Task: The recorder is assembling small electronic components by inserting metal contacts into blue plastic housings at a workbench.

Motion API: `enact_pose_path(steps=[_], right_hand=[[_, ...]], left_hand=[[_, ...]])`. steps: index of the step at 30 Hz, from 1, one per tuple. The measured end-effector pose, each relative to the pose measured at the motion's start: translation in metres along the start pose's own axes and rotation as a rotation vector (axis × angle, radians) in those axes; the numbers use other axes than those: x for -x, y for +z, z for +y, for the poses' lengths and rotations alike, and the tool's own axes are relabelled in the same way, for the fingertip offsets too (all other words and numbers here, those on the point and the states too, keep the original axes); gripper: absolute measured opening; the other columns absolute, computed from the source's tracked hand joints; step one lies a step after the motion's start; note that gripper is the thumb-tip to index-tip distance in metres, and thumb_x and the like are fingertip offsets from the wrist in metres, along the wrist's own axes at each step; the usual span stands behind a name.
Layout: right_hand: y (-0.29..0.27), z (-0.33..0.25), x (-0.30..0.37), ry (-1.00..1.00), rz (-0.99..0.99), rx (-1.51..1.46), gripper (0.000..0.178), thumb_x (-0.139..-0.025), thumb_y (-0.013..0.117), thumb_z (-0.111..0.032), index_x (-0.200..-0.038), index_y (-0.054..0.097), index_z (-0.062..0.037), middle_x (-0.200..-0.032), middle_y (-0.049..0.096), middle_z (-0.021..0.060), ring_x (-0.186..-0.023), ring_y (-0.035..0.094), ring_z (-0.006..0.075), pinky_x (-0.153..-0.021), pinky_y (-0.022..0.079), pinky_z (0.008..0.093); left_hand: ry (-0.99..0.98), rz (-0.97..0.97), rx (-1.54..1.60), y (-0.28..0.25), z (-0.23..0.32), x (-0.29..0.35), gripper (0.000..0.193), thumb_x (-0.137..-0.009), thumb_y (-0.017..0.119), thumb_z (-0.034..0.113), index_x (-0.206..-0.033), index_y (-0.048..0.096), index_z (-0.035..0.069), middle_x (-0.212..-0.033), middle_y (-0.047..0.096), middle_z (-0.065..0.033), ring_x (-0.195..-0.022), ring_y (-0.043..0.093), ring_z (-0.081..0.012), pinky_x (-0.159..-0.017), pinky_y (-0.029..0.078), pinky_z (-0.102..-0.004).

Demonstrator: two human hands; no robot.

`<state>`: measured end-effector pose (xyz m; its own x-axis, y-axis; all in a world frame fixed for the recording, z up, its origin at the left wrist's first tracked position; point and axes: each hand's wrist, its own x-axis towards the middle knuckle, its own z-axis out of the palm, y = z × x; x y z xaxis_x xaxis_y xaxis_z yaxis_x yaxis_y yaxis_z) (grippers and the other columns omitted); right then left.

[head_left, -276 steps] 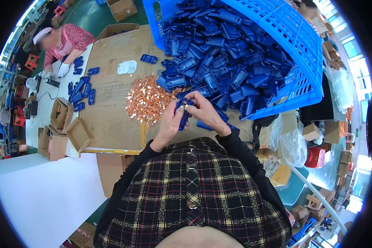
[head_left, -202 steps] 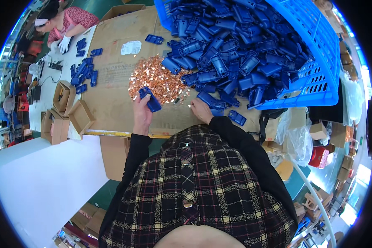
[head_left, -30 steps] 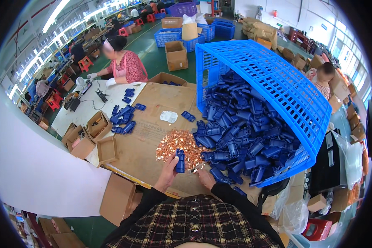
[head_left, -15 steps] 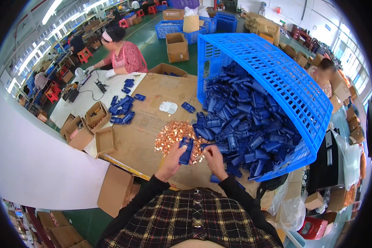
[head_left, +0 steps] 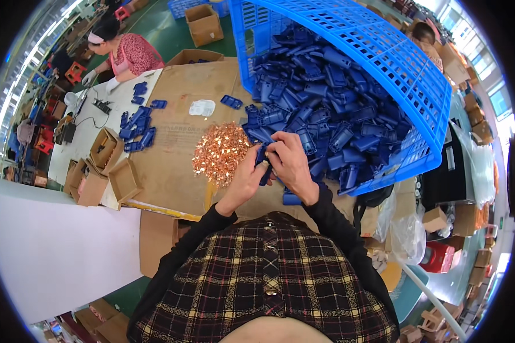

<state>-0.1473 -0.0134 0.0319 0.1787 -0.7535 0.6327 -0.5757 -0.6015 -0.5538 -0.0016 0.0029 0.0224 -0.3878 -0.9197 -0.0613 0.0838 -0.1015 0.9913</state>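
Note:
My left hand is closed round a dark blue plastic housing, with the thumb along its near side. Over the same housing, my right hand has its fingertips bent and pressed together against the part. Whatever small thing those fingers may hold is hidden. Just left of my hands lies a heap of small shiny copper-coloured metal pieces. Beyond and to the right, many more blue housings spill out of a tipped blue plastic crate.
Cardboard covers the table. A group of blue housings lies left, near small open cardboard boxes. A white label and one housing lie farther back. A co-worker in a pink apron sits at the far left.
My right hand has come from beside the copper pieces to the housing in my left hand. The housing has tilted. My view has dipped, so the table appears higher in the picture.

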Motion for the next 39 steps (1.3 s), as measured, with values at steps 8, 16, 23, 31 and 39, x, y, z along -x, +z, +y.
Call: enact_pose_path(steps=[8, 16, 23, 31, 39], right_hand=[[0.001, 0.0, 0.009, 0.656, -0.211, -0.452, 0.027, -0.078, 0.059, -0.012, -0.099, 0.045, -0.0007, -0.078, 0.052, 0.0056, -0.062, 0.046, 0.0097, -0.057, 0.04, 0.0243], [-0.006, 0.005, 0.013, 0.661, -0.267, -0.625, 0.029, -0.075, 0.056, -0.009, -0.102, 0.047, -0.0008, -0.078, 0.056, 0.0035, -0.064, 0.048, 0.0051, -0.056, 0.039, 0.0217], [0.001, 0.007, 0.019, 0.742, -0.265, -0.582, 0.022, -0.075, 0.056, -0.003, -0.094, 0.045, -0.0025, -0.075, 0.052, -0.0019, -0.061, 0.043, 0.0016, -0.053, 0.036, 0.0179], [0.0, 0.014, 0.009, 0.743, -0.447, -0.688, 0.015, -0.078, 0.058, -0.007, -0.082, 0.044, -0.0037, -0.065, 0.051, 0.0004, -0.058, 0.048, 0.0032, -0.048, 0.033, 0.0192], [0.05, 0.028, 0.034, 0.613, -0.362, -0.472, 0.017, -0.078, 0.06, -0.013, -0.082, 0.047, -0.0037, -0.065, 0.053, 0.0006, -0.055, 0.045, 0.0038, -0.047, 0.036, 0.0218]], left_hand=[[-0.026, 0.014, -0.054, -0.006, -0.001, -0.003, 0.026, -0.091, 0.039, 0.014, -0.113, 0.043, 0.001, -0.076, 0.057, -0.0069, -0.06, 0.057, -0.0105, -0.052, 0.047, -0.023], [-0.12, -0.052, 0.053, -0.005, 0.001, -0.007, 0.022, -0.092, 0.041, 0.017, -0.107, 0.046, 0.001, -0.071, 0.056, -0.0056, -0.055, 0.058, -0.0105, -0.048, 0.046, -0.0221], [-0.127, -0.039, 0.038, -0.005, -0.007, -0.004, 0.022, -0.091, 0.043, 0.018, -0.106, 0.047, 0.003, -0.069, 0.056, -0.0048, -0.054, 0.057, -0.0104, -0.047, 0.046, -0.0222], [-0.203, -0.065, 0.08, -0.016, -0.022, -0.003, 0.026, -0.092, 0.04, 0.023, -0.107, 0.048, 0.003, -0.079, 0.06, -0.0072, -0.054, 0.056, -0.0092, -0.049, 0.047, -0.0201], [-0.225, 0.07, -0.02, -0.038, -0.046, 0.002, 0.023, -0.09, 0.042, 0.017, -0.102, 0.052, 0.002, -0.073, 0.061, -0.0077, -0.055, 0.058, -0.0111, -0.045, 0.046, -0.0216]])
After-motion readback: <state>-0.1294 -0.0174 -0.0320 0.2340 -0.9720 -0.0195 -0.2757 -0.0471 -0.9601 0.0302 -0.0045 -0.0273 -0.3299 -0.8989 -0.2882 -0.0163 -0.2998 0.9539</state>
